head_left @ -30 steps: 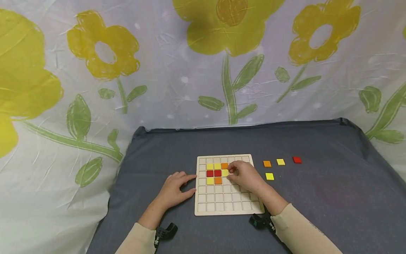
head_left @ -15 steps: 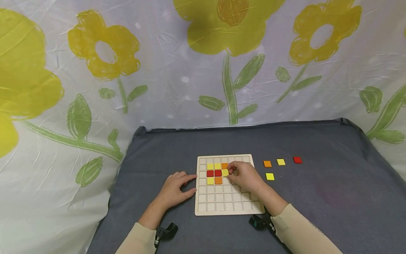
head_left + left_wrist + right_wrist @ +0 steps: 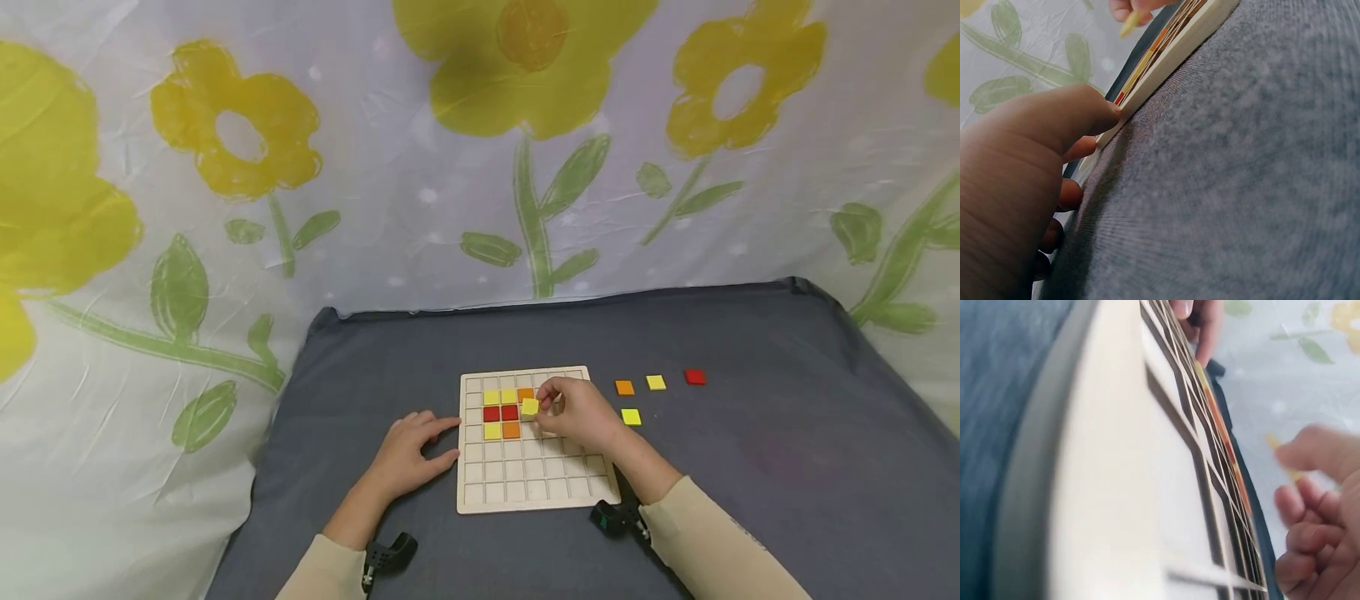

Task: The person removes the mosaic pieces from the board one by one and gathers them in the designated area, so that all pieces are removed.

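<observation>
In the head view my right hand (image 3: 579, 412) pinches a yellow square tile (image 3: 529, 407) between thumb and fingers. It holds the tile a little above the pale wooden grid board (image 3: 536, 492); in the left wrist view that tile (image 3: 1130, 25) is clear of the surface. Set in the board's upper-left cells are two red tiles (image 3: 509, 412), two orange tiles (image 3: 511, 430) and several yellow tiles (image 3: 491, 431). My left hand (image 3: 405, 450) lies at the board's left side, thumb and index finger extended against its edge; in the left wrist view the thumb (image 3: 1094, 112) touches that rim.
Right of the board lie loose tiles: an orange tile (image 3: 624, 387), a yellow tile (image 3: 656, 382), a nearer yellow tile (image 3: 631, 417) and a red tile (image 3: 695, 377). A dark grey cloth (image 3: 750, 467) covers the table. Behind it hangs a flower-printed curtain (image 3: 420, 167).
The yellow tile at my right fingertips has risen from its cell on the board and now tilts. My left hand stays at the board's edge. The head view has shifted slightly.
</observation>
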Action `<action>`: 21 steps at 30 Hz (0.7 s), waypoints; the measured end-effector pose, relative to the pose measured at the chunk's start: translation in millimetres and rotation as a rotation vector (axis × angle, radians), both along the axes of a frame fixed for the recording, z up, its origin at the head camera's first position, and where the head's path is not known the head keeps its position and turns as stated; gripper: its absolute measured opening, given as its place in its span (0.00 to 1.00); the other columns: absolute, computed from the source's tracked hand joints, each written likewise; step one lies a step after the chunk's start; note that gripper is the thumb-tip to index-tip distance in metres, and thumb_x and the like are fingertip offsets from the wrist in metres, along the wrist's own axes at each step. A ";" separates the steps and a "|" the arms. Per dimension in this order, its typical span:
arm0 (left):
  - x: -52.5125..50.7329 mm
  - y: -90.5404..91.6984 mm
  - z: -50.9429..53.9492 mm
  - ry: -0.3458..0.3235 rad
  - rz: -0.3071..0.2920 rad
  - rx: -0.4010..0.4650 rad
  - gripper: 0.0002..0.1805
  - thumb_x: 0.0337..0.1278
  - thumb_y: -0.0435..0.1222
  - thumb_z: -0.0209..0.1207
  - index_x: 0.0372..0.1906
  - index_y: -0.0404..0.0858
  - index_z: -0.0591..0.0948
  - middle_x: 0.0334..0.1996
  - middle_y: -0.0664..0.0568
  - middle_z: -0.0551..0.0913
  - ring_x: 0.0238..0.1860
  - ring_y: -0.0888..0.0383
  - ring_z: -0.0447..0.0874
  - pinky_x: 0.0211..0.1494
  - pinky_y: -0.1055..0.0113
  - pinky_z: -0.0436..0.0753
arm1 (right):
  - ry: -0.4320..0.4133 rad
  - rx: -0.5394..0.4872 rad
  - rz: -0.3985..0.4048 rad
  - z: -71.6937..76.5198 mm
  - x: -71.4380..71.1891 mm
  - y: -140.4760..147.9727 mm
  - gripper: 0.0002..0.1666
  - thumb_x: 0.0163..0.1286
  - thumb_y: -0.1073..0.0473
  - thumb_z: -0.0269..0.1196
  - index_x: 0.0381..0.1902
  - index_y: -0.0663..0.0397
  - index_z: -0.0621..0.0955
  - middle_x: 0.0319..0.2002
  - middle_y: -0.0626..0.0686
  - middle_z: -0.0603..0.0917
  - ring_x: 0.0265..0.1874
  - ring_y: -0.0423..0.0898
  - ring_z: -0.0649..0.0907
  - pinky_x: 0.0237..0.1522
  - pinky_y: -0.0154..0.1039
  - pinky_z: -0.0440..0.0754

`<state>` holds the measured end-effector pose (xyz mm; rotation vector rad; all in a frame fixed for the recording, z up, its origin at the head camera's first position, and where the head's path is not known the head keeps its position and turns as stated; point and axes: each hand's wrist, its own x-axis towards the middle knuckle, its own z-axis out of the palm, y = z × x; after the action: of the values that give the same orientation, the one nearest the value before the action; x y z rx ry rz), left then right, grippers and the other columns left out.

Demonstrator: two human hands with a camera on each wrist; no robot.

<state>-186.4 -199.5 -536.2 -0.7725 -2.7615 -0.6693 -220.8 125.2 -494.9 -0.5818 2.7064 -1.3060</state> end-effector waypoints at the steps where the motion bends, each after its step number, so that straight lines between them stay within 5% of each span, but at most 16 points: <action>1: 0.5 -0.1 -0.7 0.007 0.001 0.003 0.24 0.58 0.50 0.71 0.60 0.50 0.86 0.27 0.62 0.67 0.29 0.64 0.61 0.38 0.62 0.62 | 0.008 -0.012 0.016 1.4 0.5 1.2 0.12 0.60 0.61 0.74 0.39 0.51 0.83 0.31 0.43 0.81 0.23 0.42 0.75 0.29 0.38 0.75; 9: 0.9 0.6 -0.2 -0.008 0.009 0.005 0.25 0.58 0.50 0.72 0.60 0.51 0.86 0.27 0.61 0.67 0.30 0.64 0.61 0.38 0.61 0.62 | 0.042 -0.057 0.125 19.6 7.5 15.6 0.11 0.61 0.60 0.72 0.39 0.49 0.81 0.31 0.48 0.81 0.19 0.39 0.68 0.26 0.37 0.69; 21: 0.0 0.3 0.0 -0.022 0.006 -0.007 0.25 0.58 0.50 0.71 0.60 0.51 0.86 0.27 0.61 0.67 0.29 0.64 0.61 0.38 0.61 0.63 | 0.104 -0.083 0.148 41.5 12.8 51.5 0.13 0.60 0.63 0.74 0.38 0.49 0.81 0.26 0.53 0.77 0.21 0.41 0.71 0.27 0.37 0.70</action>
<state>-186.4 -199.3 -536.2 -0.7621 -2.7860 -0.6706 -207.9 176.7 -453.5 -0.8633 2.6389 -1.3918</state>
